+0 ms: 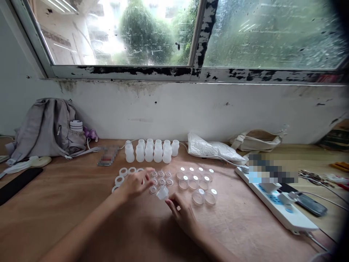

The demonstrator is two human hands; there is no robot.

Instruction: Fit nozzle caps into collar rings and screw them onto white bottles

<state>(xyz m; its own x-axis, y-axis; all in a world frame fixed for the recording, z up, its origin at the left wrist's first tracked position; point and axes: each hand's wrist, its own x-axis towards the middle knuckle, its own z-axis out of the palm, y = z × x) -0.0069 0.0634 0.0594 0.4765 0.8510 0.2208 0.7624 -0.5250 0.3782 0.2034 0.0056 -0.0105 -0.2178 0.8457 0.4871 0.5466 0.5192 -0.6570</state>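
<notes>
My right hand [182, 211] pinches a small translucent white plastic bottle [162, 193], which is tilted just above the table. My left hand [136, 183] hovers over the edge of a group of small clear round pieces [161, 181]; its fingers are apart and I see nothing between them. Partly covered by that hand, several white rings [123, 171] lie to its left. Clear dome-shaped covers with white centres [198, 197] stand in rows to the right of my right hand. Behind the small pieces, more white bottles [148, 153] are lined up upright.
A white power strip [278, 203] with plugs and cables runs along the right side. Toward the wall lie a white plastic package [212, 150] and a beige bag [256, 141]. A grey backpack [51, 127] and a black flat object [19, 185] are at the left.
</notes>
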